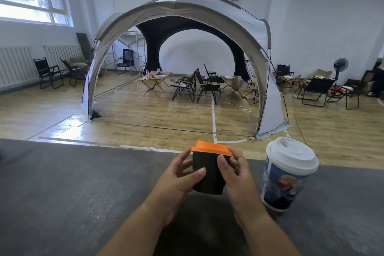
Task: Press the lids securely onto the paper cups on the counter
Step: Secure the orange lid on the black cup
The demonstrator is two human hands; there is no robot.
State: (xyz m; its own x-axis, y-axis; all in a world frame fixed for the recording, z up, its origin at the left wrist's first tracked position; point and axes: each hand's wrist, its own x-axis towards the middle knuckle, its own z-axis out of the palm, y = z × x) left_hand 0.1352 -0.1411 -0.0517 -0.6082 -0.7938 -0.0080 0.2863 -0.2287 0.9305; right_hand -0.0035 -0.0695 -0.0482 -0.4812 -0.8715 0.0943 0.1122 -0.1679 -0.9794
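While the black cup [207,174] is held, another cup [284,183] stands near.

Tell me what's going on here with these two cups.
A person holds a black cup, topped with an orange lid, between both hands at the dark counter. The left hand grips its left side and the right hand its right. Whether the orange lid is fully seated is unclear. To the right, a printed cup stands untouched with a white lid on.

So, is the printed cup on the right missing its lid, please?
No, a white lid covers the printed cup on the counter.
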